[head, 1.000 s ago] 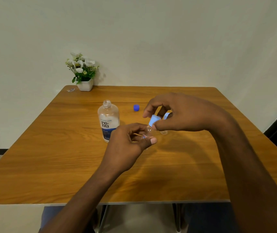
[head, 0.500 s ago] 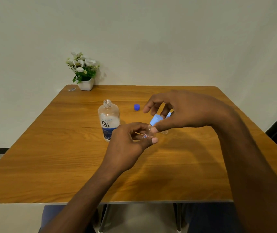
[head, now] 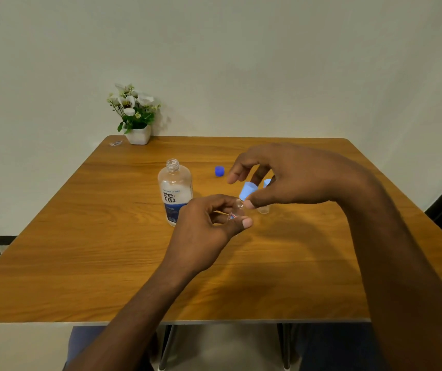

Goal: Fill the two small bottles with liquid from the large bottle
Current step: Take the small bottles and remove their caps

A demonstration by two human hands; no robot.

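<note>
Head view, item list. Small bottle (head: 237,210): clear, light, likely slippery and easily tipped; best held round the body. Left hand (head: 203,231) closed on it, thumb and fingertips pinching the body, above the table (head: 80,250). Pale blue cap (head: 248,190): at the bottle's 1 o'clock, pinched by the right hand (head: 289,180); whether seated on the neck cannot be told. Second small bottle (head: 264,207): just behind, largely hidden. Large bottle (head: 175,194): uncapped, upright, at 9 o'clock of the grip. Dark blue cap (head: 219,171): at 12 o'clock.

large bottle (head: 175,192) left of cap (head: 219,171)
</note>
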